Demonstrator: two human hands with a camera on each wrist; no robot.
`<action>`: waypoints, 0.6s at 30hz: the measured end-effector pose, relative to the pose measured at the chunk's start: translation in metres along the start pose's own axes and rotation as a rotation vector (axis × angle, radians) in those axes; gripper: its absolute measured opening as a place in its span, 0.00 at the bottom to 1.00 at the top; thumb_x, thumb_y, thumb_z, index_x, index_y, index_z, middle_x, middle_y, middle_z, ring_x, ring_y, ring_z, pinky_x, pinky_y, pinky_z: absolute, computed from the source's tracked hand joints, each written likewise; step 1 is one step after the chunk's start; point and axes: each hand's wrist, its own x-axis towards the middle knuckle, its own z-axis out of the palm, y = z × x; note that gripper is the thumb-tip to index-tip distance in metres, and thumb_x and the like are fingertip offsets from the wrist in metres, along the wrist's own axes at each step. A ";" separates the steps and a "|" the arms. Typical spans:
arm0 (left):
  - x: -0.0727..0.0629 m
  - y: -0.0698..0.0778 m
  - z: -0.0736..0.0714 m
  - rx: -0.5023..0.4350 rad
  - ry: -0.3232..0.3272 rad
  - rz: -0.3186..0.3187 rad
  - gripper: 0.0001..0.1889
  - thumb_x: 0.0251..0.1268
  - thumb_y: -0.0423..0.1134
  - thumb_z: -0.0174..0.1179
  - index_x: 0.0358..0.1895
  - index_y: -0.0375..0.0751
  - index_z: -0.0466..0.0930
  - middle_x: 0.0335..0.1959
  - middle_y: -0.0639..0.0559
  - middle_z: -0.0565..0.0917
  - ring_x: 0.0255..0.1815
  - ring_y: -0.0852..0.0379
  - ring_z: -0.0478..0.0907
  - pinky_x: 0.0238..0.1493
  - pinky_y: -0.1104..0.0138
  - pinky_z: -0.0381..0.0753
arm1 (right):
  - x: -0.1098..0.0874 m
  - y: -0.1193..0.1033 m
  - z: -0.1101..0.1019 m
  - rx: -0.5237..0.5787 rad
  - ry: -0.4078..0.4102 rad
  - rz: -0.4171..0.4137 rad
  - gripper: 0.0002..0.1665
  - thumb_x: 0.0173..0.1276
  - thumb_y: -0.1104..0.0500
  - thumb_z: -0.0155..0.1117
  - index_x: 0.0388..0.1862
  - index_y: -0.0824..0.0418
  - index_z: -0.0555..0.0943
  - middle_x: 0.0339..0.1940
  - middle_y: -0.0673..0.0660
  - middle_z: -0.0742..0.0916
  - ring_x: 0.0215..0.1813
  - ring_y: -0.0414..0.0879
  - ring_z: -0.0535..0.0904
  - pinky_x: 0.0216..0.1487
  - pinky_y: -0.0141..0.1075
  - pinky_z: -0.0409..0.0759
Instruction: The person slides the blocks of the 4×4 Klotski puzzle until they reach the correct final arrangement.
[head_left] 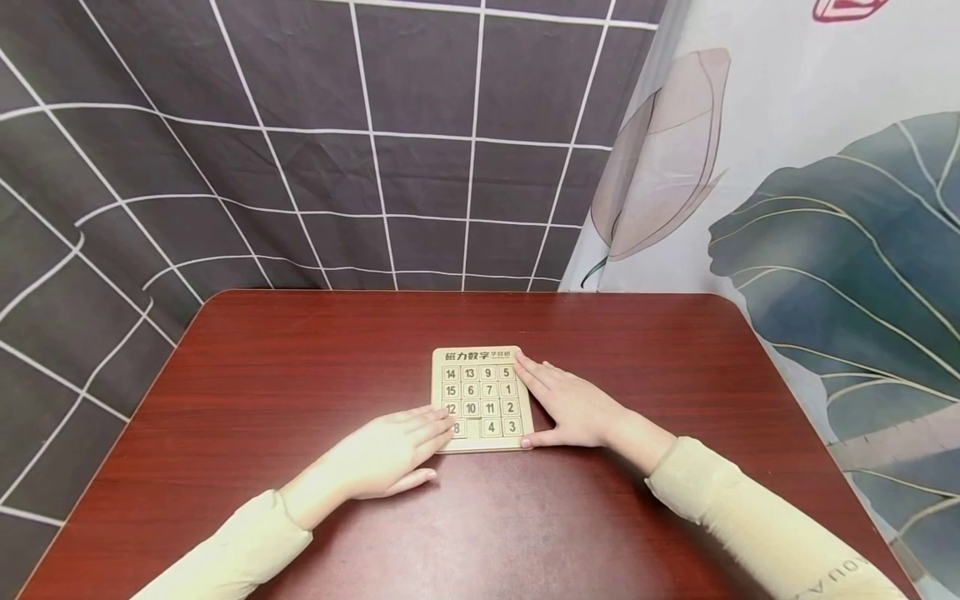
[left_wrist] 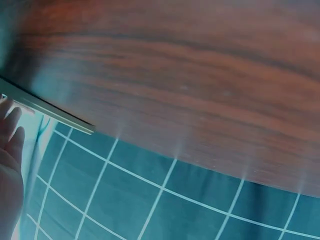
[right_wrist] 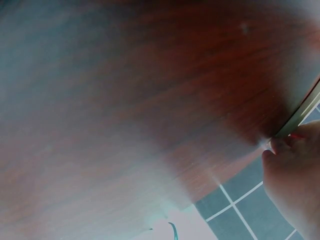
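A pale sliding number puzzle (head_left: 480, 447) lies flat near the middle of the table, its printed title strip at the far side. Numbered tiles fill its frame, with a gap in the nearest row between the 8 and the 4. My left hand (head_left: 390, 454) rests its straight fingers over the lower left edge, partly covering the 12 and 8 tiles. On the opposite side my right hand (head_left: 576, 406) holds the frame, fingertips at the upper right edge and thumb at the lower right corner. The wrist views catch only the puzzle's thin edge (left_wrist: 55, 111) beside the fingers.
The puzzle lies on a reddish-brown wooden table (head_left: 315, 358) with rounded far corners. Behind it hangs a dark curtain with a white grid (head_left: 420, 175). A white curtain with large leaf prints (head_left: 810, 225) hangs at the right.
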 end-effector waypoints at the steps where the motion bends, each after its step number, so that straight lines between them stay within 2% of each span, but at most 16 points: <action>1: -0.002 0.000 0.000 0.000 -0.001 -0.004 0.30 0.73 0.56 0.64 0.67 0.37 0.82 0.69 0.43 0.84 0.73 0.49 0.80 0.77 0.59 0.77 | 0.000 0.000 0.000 0.001 0.002 -0.001 0.70 0.66 0.26 0.69 0.88 0.66 0.50 0.91 0.61 0.50 0.89 0.55 0.57 0.88 0.52 0.60; 10: -0.010 -0.004 -0.001 -0.017 0.030 0.000 0.31 0.71 0.55 0.65 0.67 0.36 0.82 0.68 0.43 0.85 0.72 0.50 0.81 0.77 0.57 0.78 | -0.001 -0.001 0.000 0.004 0.007 -0.007 0.69 0.66 0.26 0.68 0.88 0.66 0.51 0.91 0.61 0.51 0.89 0.55 0.57 0.88 0.53 0.60; 14: -0.005 -0.004 -0.003 -0.029 0.048 0.004 0.32 0.70 0.55 0.67 0.67 0.35 0.81 0.67 0.43 0.85 0.72 0.49 0.81 0.77 0.57 0.78 | -0.001 -0.001 -0.001 0.003 0.012 -0.010 0.70 0.65 0.27 0.69 0.88 0.67 0.51 0.91 0.62 0.52 0.88 0.55 0.58 0.88 0.54 0.61; 18: 0.005 -0.002 -0.005 -0.034 0.037 0.019 0.32 0.71 0.56 0.66 0.69 0.36 0.80 0.69 0.43 0.84 0.72 0.48 0.80 0.77 0.57 0.77 | -0.001 -0.001 -0.001 0.004 0.017 -0.012 0.69 0.65 0.27 0.70 0.87 0.67 0.52 0.91 0.62 0.52 0.88 0.56 0.59 0.88 0.54 0.61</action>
